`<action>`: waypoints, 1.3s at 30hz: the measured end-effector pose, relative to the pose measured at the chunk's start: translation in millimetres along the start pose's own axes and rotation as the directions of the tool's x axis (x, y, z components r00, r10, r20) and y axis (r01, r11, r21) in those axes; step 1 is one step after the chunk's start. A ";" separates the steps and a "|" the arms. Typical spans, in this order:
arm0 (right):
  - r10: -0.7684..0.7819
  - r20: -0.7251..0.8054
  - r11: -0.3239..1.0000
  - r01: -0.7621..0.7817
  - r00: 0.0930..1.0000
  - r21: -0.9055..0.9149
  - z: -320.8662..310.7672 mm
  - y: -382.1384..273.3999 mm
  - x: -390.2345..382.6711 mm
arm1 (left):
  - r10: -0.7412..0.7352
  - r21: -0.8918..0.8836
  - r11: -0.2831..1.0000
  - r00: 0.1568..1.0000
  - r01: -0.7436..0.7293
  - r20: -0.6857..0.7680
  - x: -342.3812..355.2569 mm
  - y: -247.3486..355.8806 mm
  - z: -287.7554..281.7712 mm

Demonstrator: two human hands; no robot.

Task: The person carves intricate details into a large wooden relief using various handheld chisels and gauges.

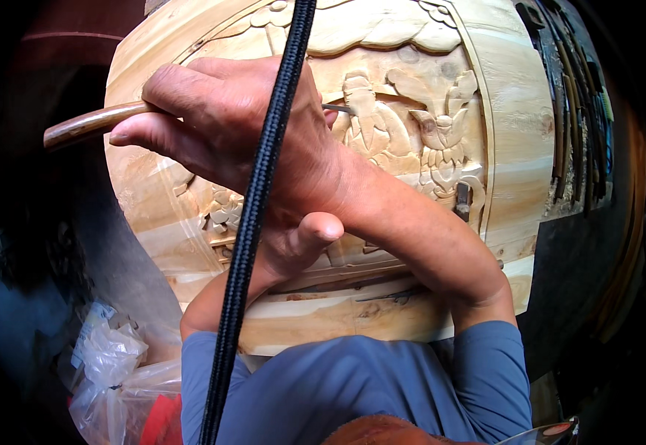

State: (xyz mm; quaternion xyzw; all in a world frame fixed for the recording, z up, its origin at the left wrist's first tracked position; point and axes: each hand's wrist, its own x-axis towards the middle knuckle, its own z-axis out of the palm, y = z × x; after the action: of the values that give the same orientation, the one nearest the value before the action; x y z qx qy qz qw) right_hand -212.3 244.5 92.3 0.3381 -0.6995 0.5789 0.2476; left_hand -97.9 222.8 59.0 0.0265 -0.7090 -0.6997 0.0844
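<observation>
My right hand (pixel 226 111) is closed around the brown wooden handle of a carving chisel (pixel 85 127), whose handle end sticks out to the left. The chisel's thin metal blade shows on the other side of the hand, its tip against the relief on a pale carved wooden panel (pixel 512 148). Under my crossing right wrist lies my left hand (pixel 291 248), thumb stretched out, the other fingers hidden by the right hand. A fingertip shows beside the blade; I cannot tell whose. Raised figures, leaf shapes and a scalloped drape stand out within the panel's carved border.
A black braided cord (pixel 263 156) runs up across the view in front of my hands. Several long, thin tools (pixel 571 96) lie in a row on the right. At the lower left is a knotted clear plastic bag (pixel 115 378) with something red (pixel 163 419) beside it.
</observation>
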 end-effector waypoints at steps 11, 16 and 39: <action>0.043 0.004 0.999 -0.043 0.999 0.034 -3.3 -2.2 4.4 | -0.109 -0.020 0.994 0.994 0.109 -0.024 4.4 11.8 0.2; 0.053 0.023 0.999 -0.053 0.998 -0.001 -3.3 0.2 4.0 | -0.121 -0.021 0.993 0.992 0.120 -0.028 5.5 12.8 -0.7; 0.056 0.378 0.964 0.049 0.924 -0.262 -51.7 -56.7 4.9 | 0.196 0.184 0.959 0.974 -0.214 0.111 -2.3 17.1 -14.9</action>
State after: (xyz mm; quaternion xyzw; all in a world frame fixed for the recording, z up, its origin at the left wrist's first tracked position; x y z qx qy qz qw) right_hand -174.7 288.4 143.0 0.4067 -0.8062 0.4030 0.1487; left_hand -91.9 208.8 75.9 -0.0711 -0.7762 -0.6147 0.1210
